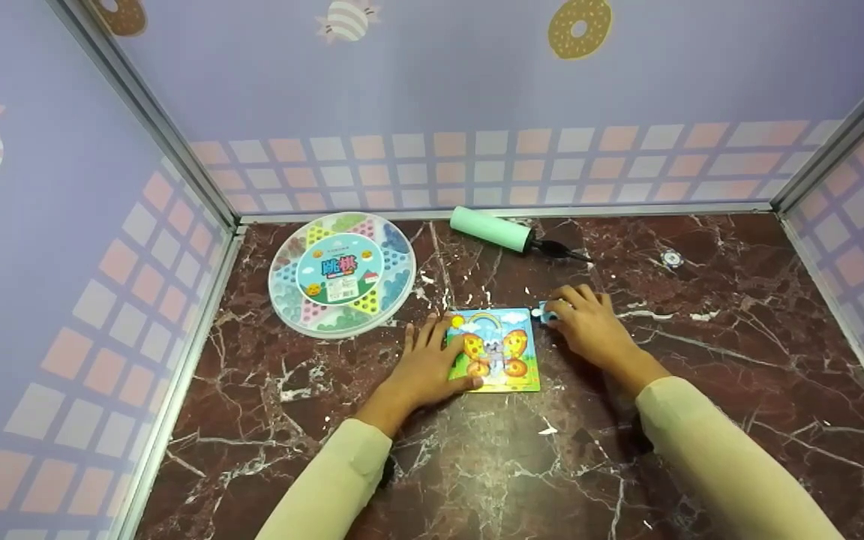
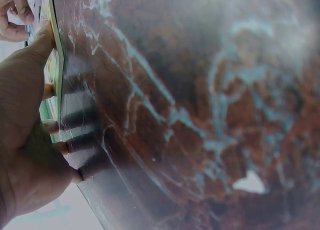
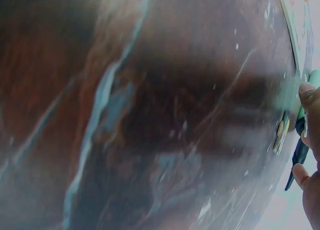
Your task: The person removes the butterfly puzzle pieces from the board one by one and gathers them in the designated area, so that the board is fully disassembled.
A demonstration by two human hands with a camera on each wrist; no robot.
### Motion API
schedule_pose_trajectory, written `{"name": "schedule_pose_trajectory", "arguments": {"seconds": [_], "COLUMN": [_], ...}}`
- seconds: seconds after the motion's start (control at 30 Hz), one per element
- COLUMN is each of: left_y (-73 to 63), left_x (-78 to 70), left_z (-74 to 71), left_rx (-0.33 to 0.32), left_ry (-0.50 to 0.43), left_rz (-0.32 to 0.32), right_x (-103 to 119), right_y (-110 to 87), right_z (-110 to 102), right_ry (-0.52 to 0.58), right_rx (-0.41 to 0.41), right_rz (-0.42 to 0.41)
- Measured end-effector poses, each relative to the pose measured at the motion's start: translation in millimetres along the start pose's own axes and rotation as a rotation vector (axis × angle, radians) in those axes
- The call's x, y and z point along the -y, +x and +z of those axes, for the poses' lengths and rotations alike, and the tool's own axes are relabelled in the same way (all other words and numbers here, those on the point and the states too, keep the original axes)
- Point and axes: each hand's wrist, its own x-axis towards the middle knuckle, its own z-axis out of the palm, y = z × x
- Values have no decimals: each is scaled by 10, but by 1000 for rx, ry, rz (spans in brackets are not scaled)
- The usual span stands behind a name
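Note:
A square picture puzzle (image 1: 493, 352) with an orange butterfly and a rainbow lies on the dark marbled table. My left hand (image 1: 430, 369) rests along its left side, fingers spread and thumb over the lower edge. In the left wrist view that hand (image 2: 25, 109) lies beside the thin puzzle edge (image 2: 56, 54). Just off the puzzle's upper right corner, my right hand (image 1: 588, 326) has its fingers bent over a small blue puzzle piece (image 1: 550, 311), which they partly hide. The right wrist view shows a colourful piece (image 3: 281, 132) low by the right hand's fingers (image 3: 301, 175).
A round Chinese checkers box (image 1: 289, 292) lies at the back left. Behind the puzzle are a mint-green hand pump (image 1: 492, 229) with a black nozzle and, farther right, a small round white item (image 1: 671, 259). Patterned walls (image 1: 477, 90) enclose the table at back and sides.

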Motion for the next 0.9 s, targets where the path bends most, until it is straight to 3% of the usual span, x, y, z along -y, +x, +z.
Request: {"name": "schedule_pose_trajectory", "arguments": {"seconds": [0.5,0.9], "left_y": [10,4], "left_x": [17,-2], "left_z": [10,-2], "left_rx": [0,17], "left_ry": [4,4], "left_rz": [6,-3], "right_x": [-344,-493], "right_y": [-184,-326], "right_z": [-92,-174], "right_ry": [-3,-30], "right_rx": [4,27], "right_rz": [72,120]}}
